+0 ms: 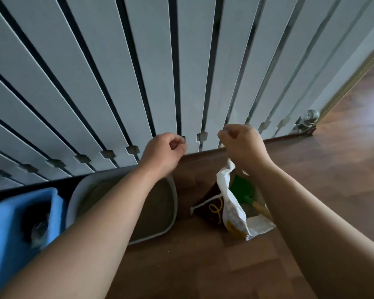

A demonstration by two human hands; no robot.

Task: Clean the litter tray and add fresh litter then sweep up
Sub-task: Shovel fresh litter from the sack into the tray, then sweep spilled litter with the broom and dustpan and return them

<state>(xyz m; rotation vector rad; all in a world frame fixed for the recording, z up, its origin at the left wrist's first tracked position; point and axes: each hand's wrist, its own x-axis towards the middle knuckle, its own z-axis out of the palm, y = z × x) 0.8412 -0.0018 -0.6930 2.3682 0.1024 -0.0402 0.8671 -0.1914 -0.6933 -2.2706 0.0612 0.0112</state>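
The left hand (pixel 166 147) is curled with nothing visible in it. The right hand (pixel 240 145) grips the twisted neck of a white plastic bag (pixel 231 203), which hangs from it to the wooden floor (pixel 311 180). Along the floor's far edge, under the vertical blinds (pixel 138 61), a blue tub (pixel 7 214) sits at the left. Just beside it is the litter tray (pixel 73 203), partly hidden by the left forearm. The tray looks like stiff plastic, likely heavy with litter, and is best lifted by opposite rims. The bag is thin, soft and probably slippery, so the gathered neck suits it.
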